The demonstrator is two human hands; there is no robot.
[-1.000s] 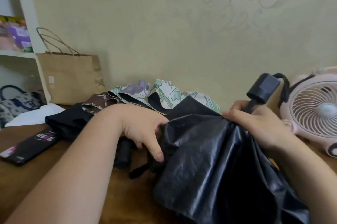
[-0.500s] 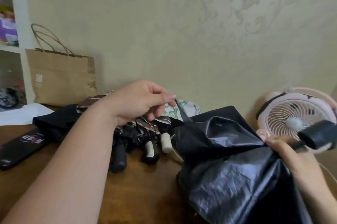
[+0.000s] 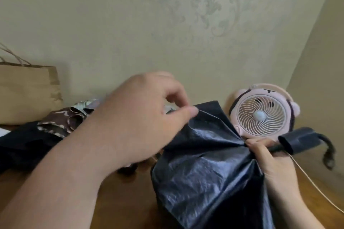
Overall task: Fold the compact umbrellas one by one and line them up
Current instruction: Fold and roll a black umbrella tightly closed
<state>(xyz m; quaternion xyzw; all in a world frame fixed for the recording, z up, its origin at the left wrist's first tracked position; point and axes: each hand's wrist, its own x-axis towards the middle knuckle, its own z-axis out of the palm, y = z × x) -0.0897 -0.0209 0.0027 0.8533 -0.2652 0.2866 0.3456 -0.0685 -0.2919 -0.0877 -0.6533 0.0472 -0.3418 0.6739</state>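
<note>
Black, crinkled fabric fills the near right of the scene. We see the canopy of a compact umbrella, loose and unfolded, heaped on a brown wooden table.

The left hand reaches in from the near left and hangs over the far edge of the canopy. Its fingers are curled, and the thumb and forefinger pinch a fold of the fabric at its top corner. The hand is blurred, so we cannot make out the finer lie of the fingers.

The right hand is at the right of the canopy, where the fabric gathers into tight creases. Its fingers wrap round the shaft there. Just beyond them the dark handle sticks out to the right, with a looped strap hanging from its end.

Behind the handle, against the pale patterned wall, stands a small pink fan facing us. A thin light cable runs across the table toward the near right.

On the far left stands a brown paper bag. In front of it lie patterned umbrellas in brown and cream, partly hidden by the left arm. Beside them, to the near left, lies a dark bundle of fabric.
</note>
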